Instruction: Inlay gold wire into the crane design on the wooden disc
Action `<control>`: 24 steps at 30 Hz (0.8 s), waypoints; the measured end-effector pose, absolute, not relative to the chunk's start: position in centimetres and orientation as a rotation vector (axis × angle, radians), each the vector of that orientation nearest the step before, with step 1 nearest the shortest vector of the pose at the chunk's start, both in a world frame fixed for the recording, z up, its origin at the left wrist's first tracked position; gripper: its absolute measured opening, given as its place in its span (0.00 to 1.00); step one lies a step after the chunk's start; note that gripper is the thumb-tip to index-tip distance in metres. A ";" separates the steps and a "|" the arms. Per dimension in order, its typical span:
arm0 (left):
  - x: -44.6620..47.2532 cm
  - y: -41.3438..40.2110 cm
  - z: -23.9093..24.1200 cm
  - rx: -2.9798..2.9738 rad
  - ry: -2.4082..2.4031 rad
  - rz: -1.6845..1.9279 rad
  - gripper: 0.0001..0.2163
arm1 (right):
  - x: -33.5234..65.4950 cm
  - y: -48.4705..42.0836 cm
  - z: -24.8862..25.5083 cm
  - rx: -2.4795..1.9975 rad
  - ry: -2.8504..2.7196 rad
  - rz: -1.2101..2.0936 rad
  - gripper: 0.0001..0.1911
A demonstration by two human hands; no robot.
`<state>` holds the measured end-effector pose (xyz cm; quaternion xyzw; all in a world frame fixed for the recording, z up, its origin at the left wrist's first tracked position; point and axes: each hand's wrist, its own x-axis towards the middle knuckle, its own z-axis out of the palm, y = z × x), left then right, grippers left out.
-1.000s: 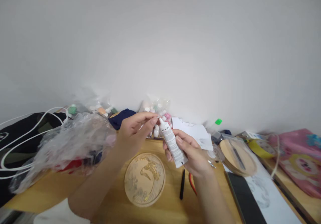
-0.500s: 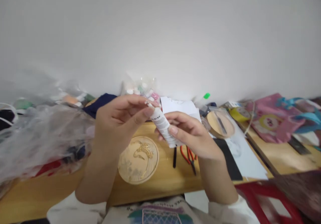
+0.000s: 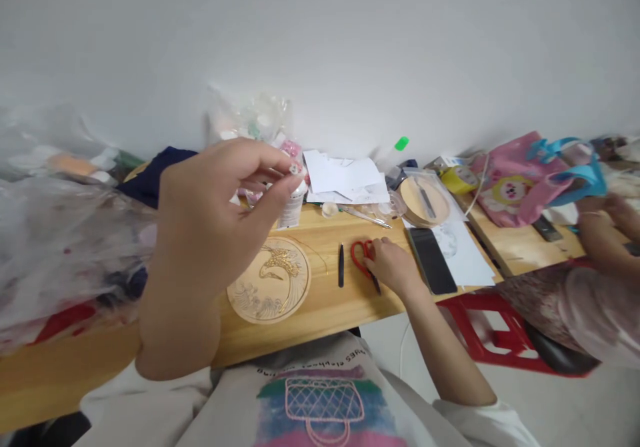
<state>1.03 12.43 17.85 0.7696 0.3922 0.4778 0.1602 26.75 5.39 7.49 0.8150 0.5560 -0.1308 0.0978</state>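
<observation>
My left hand (image 3: 225, 207) is raised over the table, thumb and forefinger pinched at the top of a white tube (image 3: 290, 212) with printed text. The tube hangs below the fingertips, partly hidden by them. My right hand (image 3: 395, 263) is lower, with its fingers closed at the red-handled scissors (image 3: 361, 258), whose dark tips point toward me. Between the hands lies a slim black tool (image 3: 341, 265), probably tweezers. A round wooden board (image 3: 270, 283) with a gold bird design lies beneath my left hand. A thin copper-coloured wire (image 3: 320, 257) trails from it.
A black phone (image 3: 432, 260) lies right of my right hand, beside a wooden disc (image 3: 424, 200) and papers (image 3: 465, 253). White sheets (image 3: 343, 177) are at the back. Plastic bags (image 3: 65, 240) crowd the left. A pink bag (image 3: 515, 193) and another person's arm (image 3: 600, 230) are at right.
My right hand has let go of the white tube and moved down to the scissors. My left hand keeps the tube, which now hangs more upright. The view has tilted downward.
</observation>
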 end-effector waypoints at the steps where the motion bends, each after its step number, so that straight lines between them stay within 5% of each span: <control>1: 1.0 12.4 17.9 2.190 1.140 1.371 0.04 | 26.4 5.6 7.0 2.419 1.640 -0.377 0.11; 8: 0.9 12.3 17.9 2.138 1.208 1.334 0.04 | 27.0 9.8 7.1 2.464 1.712 -0.409 0.10; 14: 1.4 12.9 17.3 2.084 1.021 1.344 0.02 | 24.4 10.6 13.2 2.412 2.182 -0.537 0.12; 19: 1.4 12.7 17.7 1.921 0.906 1.306 0.02 | 20.3 8.4 17.1 1.948 3.164 -1.172 0.19; 24: 0.8 12.6 17.8 2.003 0.898 1.319 0.03 | 21.6 9.1 16.5 2.162 2.821 -0.897 0.20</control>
